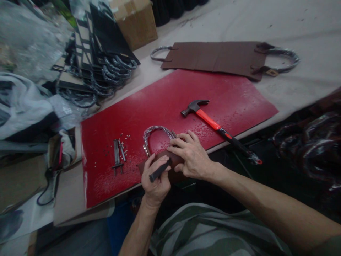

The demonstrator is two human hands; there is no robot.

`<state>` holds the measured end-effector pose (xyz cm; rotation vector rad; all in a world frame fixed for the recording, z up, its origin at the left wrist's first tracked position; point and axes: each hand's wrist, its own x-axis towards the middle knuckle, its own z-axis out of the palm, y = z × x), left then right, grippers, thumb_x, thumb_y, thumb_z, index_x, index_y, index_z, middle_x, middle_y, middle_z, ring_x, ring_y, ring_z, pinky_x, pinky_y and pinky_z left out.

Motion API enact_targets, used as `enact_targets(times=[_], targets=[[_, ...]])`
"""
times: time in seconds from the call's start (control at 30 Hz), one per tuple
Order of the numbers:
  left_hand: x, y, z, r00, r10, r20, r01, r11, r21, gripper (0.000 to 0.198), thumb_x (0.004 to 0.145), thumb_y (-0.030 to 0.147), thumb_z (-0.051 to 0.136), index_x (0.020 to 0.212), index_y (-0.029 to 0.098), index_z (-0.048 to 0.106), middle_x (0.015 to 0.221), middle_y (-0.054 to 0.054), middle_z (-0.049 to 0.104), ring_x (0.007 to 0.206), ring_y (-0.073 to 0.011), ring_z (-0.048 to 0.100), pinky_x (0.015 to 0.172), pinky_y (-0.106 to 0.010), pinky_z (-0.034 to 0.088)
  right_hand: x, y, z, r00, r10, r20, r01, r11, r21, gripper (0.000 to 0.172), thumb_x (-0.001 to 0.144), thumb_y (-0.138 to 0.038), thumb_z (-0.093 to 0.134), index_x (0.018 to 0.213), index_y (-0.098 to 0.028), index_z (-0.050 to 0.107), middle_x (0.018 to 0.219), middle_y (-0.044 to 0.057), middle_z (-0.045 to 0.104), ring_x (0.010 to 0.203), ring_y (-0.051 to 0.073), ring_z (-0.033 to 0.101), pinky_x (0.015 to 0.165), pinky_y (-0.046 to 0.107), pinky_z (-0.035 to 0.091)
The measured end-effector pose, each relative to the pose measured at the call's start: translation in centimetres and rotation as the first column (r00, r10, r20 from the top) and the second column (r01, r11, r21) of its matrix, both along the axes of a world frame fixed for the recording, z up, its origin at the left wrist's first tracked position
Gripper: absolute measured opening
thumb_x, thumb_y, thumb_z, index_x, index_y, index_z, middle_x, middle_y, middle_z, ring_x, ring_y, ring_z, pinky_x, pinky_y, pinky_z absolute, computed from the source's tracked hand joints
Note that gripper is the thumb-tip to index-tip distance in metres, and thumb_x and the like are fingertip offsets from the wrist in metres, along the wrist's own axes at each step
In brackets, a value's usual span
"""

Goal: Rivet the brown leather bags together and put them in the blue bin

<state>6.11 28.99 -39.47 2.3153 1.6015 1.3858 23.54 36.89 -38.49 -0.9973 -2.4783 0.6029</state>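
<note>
Our left hand (156, 182) grasped the black tool (159, 172) and our right hand (194, 156) lay on the brown piece (176, 160) at the near edge of the red board (133, 110), whether pinching we couldn't tell, and keeping the piece flat and tool steady seemed best.

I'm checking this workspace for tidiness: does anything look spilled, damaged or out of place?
Small pale bits lie strewn beside the slim metal tools on the flat red board, as if spilled. The board looks pitted near its front edge. The orange-and-black claw hammer overhangs that edge, so it might get knocked.
</note>
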Motion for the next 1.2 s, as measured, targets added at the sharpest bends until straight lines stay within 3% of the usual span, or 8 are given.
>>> enact_targets(times=[0.57, 0.63, 0.73, 0.9, 1.0, 1.07, 1.13, 1.2], targets=[[1.0, 0.7, -0.8, 0.997, 0.064, 0.037, -0.062, 0.997, -0.049, 0.016, 0.092, 0.011, 0.056, 0.106, 0.015, 0.064, 0.1, -0.008, 0.073, 0.098, -0.0181, 0.071, 0.092, -0.031, 0.058, 1.1, 0.0, 1.0, 0.995, 0.062, -0.083, -0.064, 0.998, -0.022, 0.058, 0.071, -0.026, 0.077, 0.128, -0.02, 0.062, 0.135, 0.011, 0.056, 0.123, 0.032, 0.045, 0.11, 0.056, 0.029], [1.1, 0.7, -0.7, 0.995, 0.08, 0.053, -0.077, 0.995, -0.063, 0.014, 0.093, 0.013, 0.056, 0.104, 0.015, 0.065, 0.097, -0.008, 0.073, 0.095, -0.0178, 0.072, 0.09, -0.03, 0.059, 2.4, 0.4, 1.7, 0.983, -0.008, -0.181, 0.008, 1.0, 0.003, 0.054, 0.075, -0.023, 0.073, 0.127, -0.018, 0.062, 0.135, 0.013, 0.055, 0.122, 0.031, 0.048, 0.107, 0.053, 0.035], [1.2, 0.7, -0.7, 0.993, 0.104, 0.06, -0.101, 0.993, -0.055, 0.013, 0.093, 0.015, 0.056, 0.102, 0.015, 0.065, 0.095, -0.008, 0.074, 0.091, -0.0183, 0.073, 0.087, -0.031, 0.06, 5.7, 1.3, 2.4, 0.934, -0.254, -0.25, 0.287, 0.952, 0.105, 0.039, 0.082, -0.024, 0.066, 0.12, -0.014, 0.065, 0.124, 0.015, 0.059, 0.115, 0.031, 0.052, 0.101, 0.049, 0.042], [1.2, 0.8, -1.4, 0.99, 0.128, 0.059, -0.126, 0.992, -0.023, 0.015, 0.093, 0.019, 0.056, 0.103, 0.014, 0.066, 0.094, -0.01, 0.074, 0.089, -0.0192, 0.073, 0.086, -0.031, 0.061, 10.9, 2.6, 2.1, 0.839, -0.525, 0.142, 0.508, 0.85, 0.136, 0.038, 0.086, -0.036, 0.061, 0.115, -0.012, 0.064, 0.109, 0.017, 0.059, 0.102, 0.034, 0.055, 0.087, 0.048, 0.048], [1.2, 0.9, -1.6, 0.989, 0.127, 0.081, -0.124, 0.992, -0.039, 0.015, 0.093, 0.019, 0.057, 0.104, 0.014, 0.066, 0.094, -0.009, 0.074, 0.089, -0.0192, 0.073, 0.086, -0.03, 0.06, 11.5, 2.9, 2.2, 0.795, -0.511, 0.325, 0.531, 0.847, 0.032, 0.029, 0.086, -0.035, 0.06, 0.107, -0.015, 0.063, 0.099, 0.014, 0.058, 0.09, 0.03, 0.057, 0.076, 0.04, 0.047], [1.2, 0.9, -1.7, 0.988, 0.129, 0.088, -0.125, 0.991, -0.044, 0.014, 0.092, 0.019, 0.057, 0.103, 0.015, 0.066, 0.094, -0.009, 0.074, 0.089, -0.0188, 0.073, 0.085, -0.029, 0.06, 11.0, 3.3, 2.7, 0.806, -0.525, 0.274, 0.575, 0.805, -0.149, 0.018, 0.081, -0.026, 0.063, 0.096, -0.016, 0.06, 0.089, 0.01, 0.056, 0.079, 0.023, 0.055, 0.068, 0.033, 0.045], [1.3, 1.0, -1.6, 0.988, 0.13, 0.081, -0.128, 0.991, -0.036, 0.014, 0.092, 0.018, 0.056, 0.102, 0.015, 0.065, 0.093, -0.008, 0.073, 0.087, -0.0185, 0.073, 0.083, -0.028, 0.06, 10.2, 4.0, 3.3, 0.819, -0.551, 0.161, 0.547, 0.663, -0.511, 0.017, 0.072, -0.017, 0.064, 0.086, -0.018, 0.054, 0.075, 0.003, 0.051, 0.065, 0.016, 0.049, 0.058, 0.027, 0.04], [1.4, 1.0, -1.4, 0.989, 0.127, 0.075, -0.125, 0.992, -0.028, 0.014, 0.092, 0.018, 0.055, 0.102, 0.016, 0.065, 0.092, -0.008, 0.073, 0.086, -0.0186, 0.072, 0.082, -0.028, 0.06, 9.2, 4.7, 3.9, 0.827, -0.556, 0.081, 0.386, 0.458, -0.801, 0.019, 0.068, -0.014, 0.063, 0.083, -0.018, 0.051, 0.066, -0.001, 0.047, 0.055, 0.012, 0.043, 0.05, 0.023, 0.037]])
